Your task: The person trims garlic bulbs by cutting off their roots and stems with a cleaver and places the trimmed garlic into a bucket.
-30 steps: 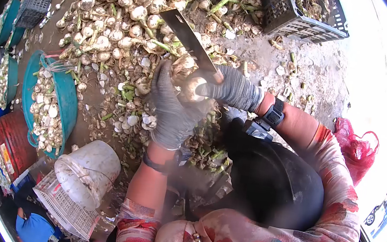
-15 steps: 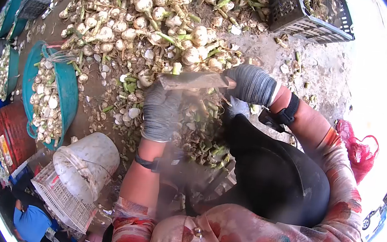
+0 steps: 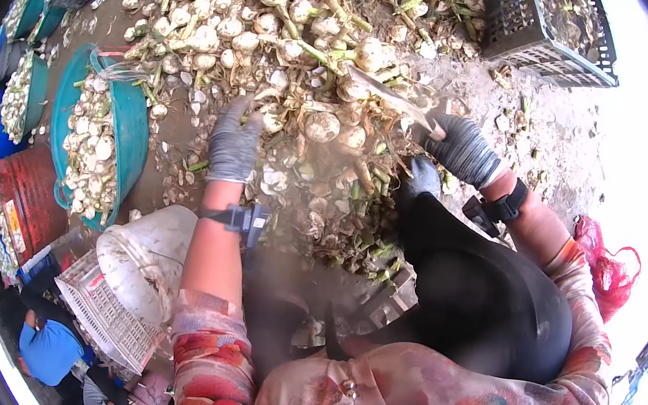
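My right hand (image 3: 464, 149), in a grey striped knit glove, grips a long, flat knife (image 3: 389, 97), its blade pointing up and left over the garlic pile. In a matching glove, my left hand (image 3: 234, 141) is at the pile's lower left edge. Its fingers are curled together around a small greenish bit, too unclear to name. Beside its thumb lies a garlic bulb (image 3: 271, 119). More whole bulbs with stems, such as the garlic bulb (image 3: 322, 128), lie between my hands. Cut stems and leaves (image 3: 363, 244) are heaped below, near my legs.
A teal tub (image 3: 135, 143) of trimmed garlic stands at left, near a white bucket (image 3: 148, 254) on a white crate (image 3: 104, 313) and a red tub (image 3: 37, 200). A black crate (image 3: 553, 52) is at upper right, a red net bag (image 3: 610, 274) at right. Another person (image 3: 51, 351) sits lower left.
My left hand has moved left, away from the knife. My right hand has shifted right with the knife, whose blade now tilts up to the left. The view has shifted slightly.
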The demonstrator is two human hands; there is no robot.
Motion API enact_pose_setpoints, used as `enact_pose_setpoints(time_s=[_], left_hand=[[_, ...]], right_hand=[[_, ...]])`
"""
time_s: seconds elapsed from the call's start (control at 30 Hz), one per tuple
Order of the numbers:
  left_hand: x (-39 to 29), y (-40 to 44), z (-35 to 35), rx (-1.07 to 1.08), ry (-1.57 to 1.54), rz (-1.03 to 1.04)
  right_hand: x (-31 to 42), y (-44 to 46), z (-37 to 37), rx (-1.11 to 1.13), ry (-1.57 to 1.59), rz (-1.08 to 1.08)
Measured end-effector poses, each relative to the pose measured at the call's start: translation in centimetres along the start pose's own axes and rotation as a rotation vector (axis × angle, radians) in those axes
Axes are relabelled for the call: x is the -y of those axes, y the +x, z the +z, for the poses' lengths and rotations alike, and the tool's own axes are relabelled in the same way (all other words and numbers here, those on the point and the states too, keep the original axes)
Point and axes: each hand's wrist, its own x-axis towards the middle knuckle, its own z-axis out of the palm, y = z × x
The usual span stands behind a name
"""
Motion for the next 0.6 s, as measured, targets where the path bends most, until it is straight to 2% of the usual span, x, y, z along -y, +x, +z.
enact_pose_setpoints(time_s=[0.03, 0.07, 0.1, 0.2, 0.23, 0.3, 0.37, 0.43, 0.5, 0.53, 0.57, 0.6], left_hand=[[0.5, 0.6, 2.6, 0.051, 0.096, 0.115], [0.6, 1.1, 3.4, 0.049, 0.055, 0.072], [3.5, 1.3, 6.9, 0.014, 0.577, 0.251], [4.3, 1.8, 6.6, 0.001, 0.505, 0.293], [4.4, 1.9, 6.0, 0.072, 0.194, 0.109], [3.9, 0.6, 4.9, 0.148, -0.109, -0.075], [-1.9, -1.3, 2.4, 0.116, 0.084, 0.012], [-1.6, -2.2, 3.1, 0.115, -0.012, 0.053], [-5.8, -3.8, 2.4, 0.12, -0.35, -0.033], [-8.7, -3.8, 1.3, 0.112, -0.289, 0.023], [-8.5, -4.2, 1.0, 0.113, -0.288, 0.03], [-8.1, -4.4, 0.7, 0.103, -0.063, 0.084]], right_hand=[[0.6, -0.2, -0.2, 0.043, -0.049, 0.008], [1.5, -0.3, -0.9, 0.073, -0.012, 0.024], [-0.1, -0.5, 0.5, 0.102, -0.069, -0.006], [0.2, -0.7, 1.1, 0.125, -0.254, -0.046], [0.5, -0.5, 1.3, 0.167, -0.317, -0.027], [1.7, -0.5, 1.1, 0.174, -0.198, -0.103], [2.6, 0.3, 1.9, 0.158, -0.249, -0.189], [5.4, 1.2, 1.9, 0.158, -0.185, -0.303], [5.6, 2.0, 2.4, 0.206, -0.181, -0.239], [4.5, 2.6, 2.6, 0.198, -0.31, -0.156], [1.2, 3.4, 3.2, 0.239, -0.295, -0.071], [-0.3, 2.8, 2.7, 0.211, -0.262, 0.001]])
